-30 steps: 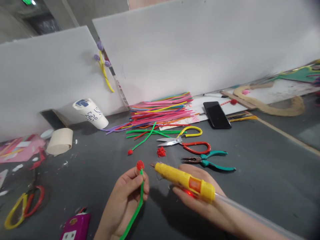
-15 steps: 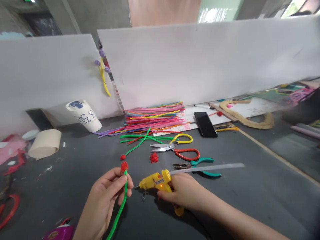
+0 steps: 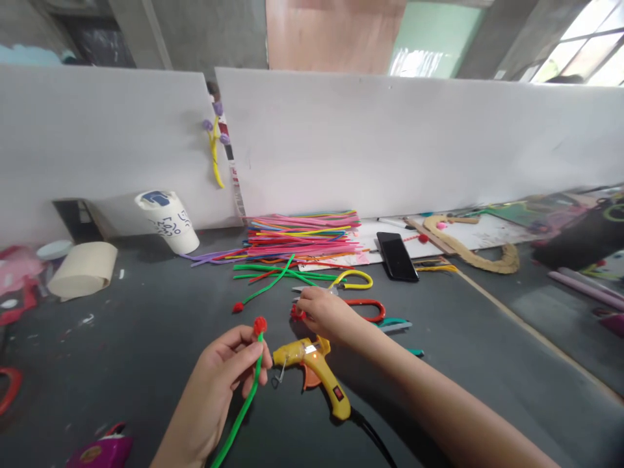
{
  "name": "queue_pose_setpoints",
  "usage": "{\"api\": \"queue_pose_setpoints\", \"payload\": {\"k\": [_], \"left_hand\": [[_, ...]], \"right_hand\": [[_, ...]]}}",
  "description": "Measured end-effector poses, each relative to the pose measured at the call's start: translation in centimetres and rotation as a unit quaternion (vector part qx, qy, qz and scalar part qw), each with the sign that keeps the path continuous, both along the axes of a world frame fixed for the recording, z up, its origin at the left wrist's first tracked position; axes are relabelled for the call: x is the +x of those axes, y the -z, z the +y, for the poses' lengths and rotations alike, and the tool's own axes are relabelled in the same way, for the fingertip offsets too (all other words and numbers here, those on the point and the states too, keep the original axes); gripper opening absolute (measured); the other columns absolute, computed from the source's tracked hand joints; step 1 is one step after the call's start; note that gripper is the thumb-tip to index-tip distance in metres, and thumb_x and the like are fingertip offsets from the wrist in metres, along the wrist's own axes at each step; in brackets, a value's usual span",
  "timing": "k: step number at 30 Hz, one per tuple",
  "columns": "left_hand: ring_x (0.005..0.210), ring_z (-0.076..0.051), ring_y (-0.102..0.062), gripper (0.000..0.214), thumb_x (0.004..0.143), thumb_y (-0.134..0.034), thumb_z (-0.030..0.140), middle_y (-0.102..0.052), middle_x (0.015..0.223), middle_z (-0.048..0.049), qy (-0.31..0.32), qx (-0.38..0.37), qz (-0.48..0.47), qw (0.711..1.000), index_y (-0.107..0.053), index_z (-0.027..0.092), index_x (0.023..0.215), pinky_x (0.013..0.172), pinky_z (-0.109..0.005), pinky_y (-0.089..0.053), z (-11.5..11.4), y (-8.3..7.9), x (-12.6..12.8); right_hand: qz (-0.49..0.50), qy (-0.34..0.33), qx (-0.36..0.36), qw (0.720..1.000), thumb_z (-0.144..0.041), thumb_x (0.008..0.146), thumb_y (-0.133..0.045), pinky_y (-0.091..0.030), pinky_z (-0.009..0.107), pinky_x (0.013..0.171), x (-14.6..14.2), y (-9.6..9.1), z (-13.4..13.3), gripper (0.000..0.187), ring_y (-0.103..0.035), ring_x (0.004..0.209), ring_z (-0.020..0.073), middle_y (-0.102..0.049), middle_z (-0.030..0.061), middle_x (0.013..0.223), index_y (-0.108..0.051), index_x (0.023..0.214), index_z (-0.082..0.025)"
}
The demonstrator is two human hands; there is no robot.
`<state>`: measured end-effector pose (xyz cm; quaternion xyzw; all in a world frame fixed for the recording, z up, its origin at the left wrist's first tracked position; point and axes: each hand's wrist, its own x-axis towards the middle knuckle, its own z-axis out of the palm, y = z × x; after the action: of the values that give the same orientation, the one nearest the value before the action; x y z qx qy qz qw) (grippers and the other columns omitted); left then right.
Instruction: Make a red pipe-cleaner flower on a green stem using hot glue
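Observation:
My left hand (image 3: 227, 367) pinches a green pipe cleaner stem (image 3: 249, 398) just below its coiled red tip (image 3: 260, 327); the stem hangs down past the palm. My right hand (image 3: 319, 311) is over the scissors (image 3: 353, 279), its fingertips closed on a small red fuzzy pipe cleaner piece (image 3: 296, 313) on the table. Between and below the hands lies a yellow hot glue gun (image 3: 316, 367), its orange light lit and its nozzle toward my left hand. Another green stem (image 3: 268, 286) with a red tip (image 3: 238, 307) lies farther away.
Teal-handled pliers (image 3: 394, 325) are partly behind my right forearm. A bundle of coloured pipe cleaners (image 3: 305, 234) lies at the back beside a phone (image 3: 397, 255). A white cup (image 3: 168, 221) and a cream roll (image 3: 82, 270) stand left. A white partition (image 3: 390, 143) borders the table.
My right hand has let go of the glue gun, which now lies on the table, and has moved up to the red pieces. My left hand still holds the green stem.

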<state>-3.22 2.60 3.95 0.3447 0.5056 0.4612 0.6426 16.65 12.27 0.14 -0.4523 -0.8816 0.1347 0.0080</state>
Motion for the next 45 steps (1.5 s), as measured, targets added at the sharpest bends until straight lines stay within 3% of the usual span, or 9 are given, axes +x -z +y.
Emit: {"api": "queue_pose_setpoints", "payload": {"k": [6,12,17,28,33,36,39,42,45], "left_hand": [[0.05,-0.007,-0.05,0.019,0.072,-0.074,0.03,-0.064,0.06,-0.0002,-0.017,-0.009,-0.006,1.0,-0.061,0.017,0.068,0.045,-0.015,-0.034,0.0,-0.3,0.2],[0.049,-0.007,-0.048,0.02,0.072,-0.074,0.031,-0.063,0.06,0.0002,-0.015,-0.019,0.008,1.0,-0.061,0.017,0.068,0.045,-0.015,-0.033,0.1,0.0,0.4],[0.049,-0.007,-0.049,0.02,0.072,-0.073,0.032,-0.064,0.063,-0.0002,-0.009,-0.028,0.021,0.999,-0.061,0.017,0.07,0.046,-0.016,-0.033,0.3,0.5,0.5],[0.051,-0.008,-0.05,0.02,0.073,-0.074,0.032,-0.065,0.063,0.0001,0.01,-0.032,0.009,0.999,-0.061,0.017,0.071,0.047,-0.017,-0.035,0.6,1.4,0.3],[0.051,-0.007,-0.051,0.018,0.074,-0.074,0.029,-0.066,0.063,0.0007,0.013,-0.04,-0.009,0.999,-0.061,0.017,0.072,0.047,-0.017,-0.034,0.7,1.3,0.5],[0.05,-0.007,-0.051,0.018,0.072,-0.075,0.028,-0.066,0.063,0.0008,0.013,-0.045,-0.032,0.998,-0.06,0.018,0.072,0.047,-0.017,-0.034,0.6,1.2,0.7],[0.048,-0.007,-0.052,0.019,0.071,-0.075,0.027,-0.066,0.061,0.0007,0.021,-0.057,-0.054,0.997,-0.058,0.018,0.072,0.047,-0.017,-0.034,0.4,1.2,0.9],[0.047,-0.007,-0.051,0.017,0.072,-0.073,0.024,-0.065,0.06,0.0006,0.036,-0.072,-0.07,0.994,-0.058,0.018,0.072,0.046,-0.016,-0.033,0.1,1.1,1.0],[0.046,-0.006,-0.051,0.014,0.073,-0.072,0.023,-0.064,0.059,0.0007,0.052,-0.081,-0.079,0.992,-0.059,0.016,0.073,0.045,-0.016,-0.032,-0.2,0.9,1.2]], "right_hand": [[0.047,0.01,-0.013,0.999,-0.032,0.095,-0.058,-0.054,0.042,0.085,0.0,1.5,0.2,0.029,-0.062,0.101,0.0217,-0.06,0.0089,0.122,-0.058,0.12,-0.017],[0.17,0.044,-0.057,0.983,-0.032,0.095,-0.058,-0.054,0.042,0.084,1.1,1.3,0.7,0.029,-0.062,0.1,0.0215,-0.06,0.0083,0.12,-0.058,0.119,-0.017],[0.262,0.053,-0.137,0.954,-0.032,0.095,-0.058,-0.054,0.042,0.085,1.9,1.1,1.0,0.028,-0.063,0.1,0.0213,-0.061,0.008,0.119,-0.059,0.118,-0.017],[0.35,0.166,-0.29,0.875,-0.033,0.094,-0.058,-0.054,0.042,0.083,2.0,2.5,1.3,0.031,-0.063,0.099,0.0218,-0.06,0.0081,0.119,-0.057,0.12,-0.016],[0.402,0.162,-0.334,0.837,-0.033,0.094,-0.058,-0.056,0.037,0.076,2.0,0.8,0.6,0.026,-0.065,0.089,0.0184,-0.064,0.0063,0.109,-0.059,0.114,-0.015],[0.448,0.129,-0.359,0.808,-0.033,0.092,-0.06,-0.055,0.029,0.066,1.4,-1.6,-1.1,0.021,-0.064,0.068,0.0127,-0.065,0.0016,0.08,-0.062,0.089,-0.013],[0.489,0.095,-0.358,0.79,-0.034,0.085,-0.062,-0.052,0.025,0.062,0.5,-4.2,-3.3,0.02,-0.062,0.061,0.0111,-0.064,-0.0004,0.071,-0.062,0.081,-0.015],[0.505,0.083,-0.318,0.798,-0.028,0.08,-0.064,-0.047,0.022,0.058,-0.5,-5.6,-4.9,0.013,-0.057,0.06,0.0099,-0.06,-0.0024,0.066,-0.063,0.076,-0.016],[0.508,0.074,-0.266,0.816,-0.021,0.079,-0.063,-0.043,0.021,0.057,-1.1,-5.7,-5.6,0.007,-0.055,0.061,0.0096,-0.059,-0.0029,0.067,-0.064,0.074,-0.017]]}}
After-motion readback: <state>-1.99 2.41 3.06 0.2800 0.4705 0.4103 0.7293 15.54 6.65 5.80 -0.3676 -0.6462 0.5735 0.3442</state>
